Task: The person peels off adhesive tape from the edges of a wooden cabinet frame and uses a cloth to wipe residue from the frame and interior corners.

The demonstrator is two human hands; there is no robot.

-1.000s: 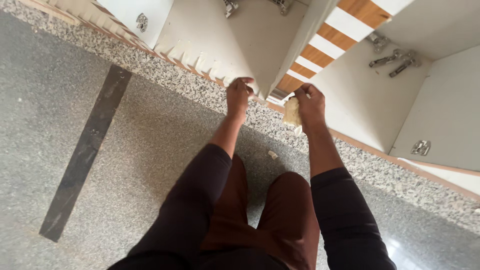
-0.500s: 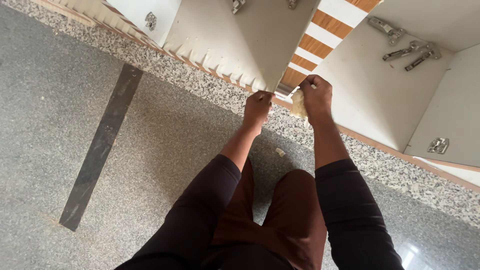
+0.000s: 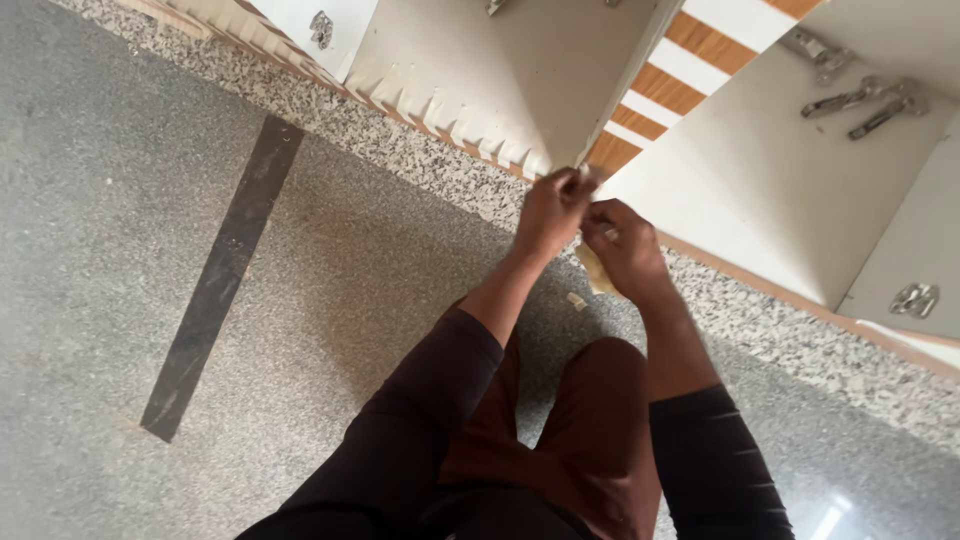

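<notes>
Your two hands meet at the lower corner of a pale cabinet panel (image 3: 520, 70), right where its bottom edge, cut into a row of small pale teeth, comes down to the floor. Your left hand (image 3: 550, 213) has its fingers curled in tight and pinched on that corner, knuckles toward you. Your right hand (image 3: 625, 250) sits just beside it, touching or nearly so, with its fingers folded around a small yellowish pad (image 3: 596, 270) that pokes out below the palm; what exactly the pad is you cannot tell from here. A tiny pale scrap (image 3: 576, 300) lies on the floor just under your hands. To the right of the panel's edge runs a strip banded in orange-brown and white (image 3: 690, 70), and beyond it a second pale board (image 3: 790, 200) leans away, carrying metal hinges (image 3: 860, 98) near its top and another metal fitting (image 3: 915, 298) at the far right. One more metal fitting (image 3: 321, 28) shows on the white surface at the upper left. The speckled grey stone floor (image 3: 90, 200) spreads out around you, crossed by a dark inlaid strip (image 3: 225, 275) well off to your left. Your knees in dark reddish-brown trousers (image 3: 590, 420) fill the lower middle, with black sleeves covering both forearms.
</notes>
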